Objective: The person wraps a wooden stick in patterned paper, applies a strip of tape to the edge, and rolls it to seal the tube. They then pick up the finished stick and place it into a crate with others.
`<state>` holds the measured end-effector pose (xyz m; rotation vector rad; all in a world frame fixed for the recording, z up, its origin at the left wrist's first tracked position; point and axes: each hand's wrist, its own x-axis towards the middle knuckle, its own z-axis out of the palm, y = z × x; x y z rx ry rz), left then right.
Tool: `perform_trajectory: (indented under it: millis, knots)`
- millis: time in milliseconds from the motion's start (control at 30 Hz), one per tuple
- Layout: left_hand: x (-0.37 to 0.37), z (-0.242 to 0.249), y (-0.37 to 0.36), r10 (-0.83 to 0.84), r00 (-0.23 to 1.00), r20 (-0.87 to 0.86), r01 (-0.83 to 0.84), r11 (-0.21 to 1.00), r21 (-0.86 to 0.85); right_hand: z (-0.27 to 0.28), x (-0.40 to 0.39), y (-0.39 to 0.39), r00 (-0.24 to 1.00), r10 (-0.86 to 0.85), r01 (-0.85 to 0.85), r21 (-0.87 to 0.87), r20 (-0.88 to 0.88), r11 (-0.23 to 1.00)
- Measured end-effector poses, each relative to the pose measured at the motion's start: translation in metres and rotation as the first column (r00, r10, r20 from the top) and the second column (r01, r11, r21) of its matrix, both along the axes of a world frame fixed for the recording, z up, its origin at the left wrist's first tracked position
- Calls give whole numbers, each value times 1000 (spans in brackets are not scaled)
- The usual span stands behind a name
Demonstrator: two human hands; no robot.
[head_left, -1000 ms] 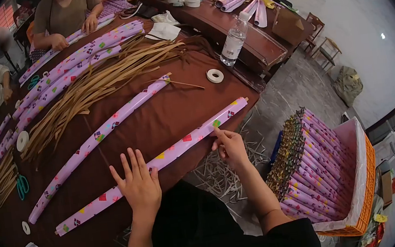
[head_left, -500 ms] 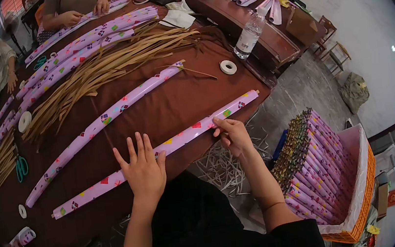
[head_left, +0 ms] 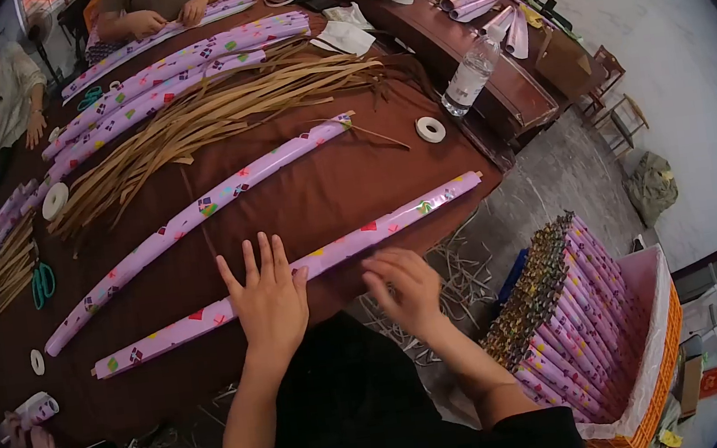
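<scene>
A long, thin roll of shiny lilac patterned sheet (head_left: pixel 352 244) lies slantwise near the front edge of the brown-covered table. My left hand (head_left: pixel 269 296) rests flat across its middle, fingers spread. My right hand (head_left: pixel 409 289) is just off the roll's near side, loosely curled with thumb and fingers apart; nothing shows in it. Tan ends poke out of the roll's tips. Beyond it lies a second lilac roll (head_left: pixel 211 204), slightly bent, with a thin tan strip (head_left: pixel 379 136) by its far end.
Tan strips (head_left: pixel 211 117), more lilac rolls (head_left: pixel 179 71), green scissors (head_left: pixel 43 285) and a white tape roll (head_left: pixel 430 129) are on the table (head_left: pixel 300 186). A water bottle (head_left: pixel 470 76) stands behind. At right, an orange basket (head_left: pixel 659 375) holds many rolls. Other people work around the table.
My right hand has let go of the near roll's right part and moved down and left towards my body. My left hand stays flat on the roll. The whole view has shifted slightly.
</scene>
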<state>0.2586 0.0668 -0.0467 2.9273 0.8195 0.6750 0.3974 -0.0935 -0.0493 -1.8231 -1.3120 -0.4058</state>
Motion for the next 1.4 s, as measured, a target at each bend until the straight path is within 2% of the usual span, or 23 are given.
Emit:
perform_trajectory:
  millis: [67,100,200,433,600,733,833,900,967,1000,1100,1200,1300,1400]
  knots:
    - [-2,0,1,-14,1000,-13,14,1000,-8,12,-10,18,962,150,-77,-302,228,950]
    - [-2,1,3,-24,1000,-17,24,1000,-15,7,-13,22,962,149,-77,-298,228,952]
    - [-1,2,5,-23,999,-34,20,997,-76,-17,-7,27,939,142,41,-511,313,859]
    - [-2,1,5,-32,999,-29,30,997,-65,-15,-6,24,940,168,7,-511,296,859]
    - [0,-1,6,0,998,-56,-3,999,-43,-17,-3,17,947,73,87,-467,314,880]
    - [-2,0,5,-16,999,-37,14,998,-57,-20,-4,15,940,64,105,-463,335,880]
    - [-3,0,4,-13,996,-89,6,996,-87,-20,-3,14,941,56,118,-479,334,870]
    - [-2,-2,5,-11,1000,-25,11,1000,-22,-20,-2,12,945,-37,178,-416,325,892]
    - [-1,-1,4,-5,1000,-20,5,1000,-15,-22,7,7,930,-100,258,-436,354,862]
    - [0,-1,4,1,1000,-22,-1,1000,-9,-21,10,3,939,-77,240,-477,335,845]
    - [0,-2,3,4,1000,-9,-4,1000,10,-22,13,0,949,-49,194,-454,312,870]
    - [-1,-4,3,3,1000,-8,-2,1000,26,-22,18,-1,950,-91,205,-379,298,902]
    - [-1,-2,3,0,1000,-8,0,1000,9,-18,29,-5,929,-166,307,-438,331,845]
    - [0,-4,3,3,1000,-7,-3,1000,6,-24,34,-10,930,-169,307,-437,327,846]
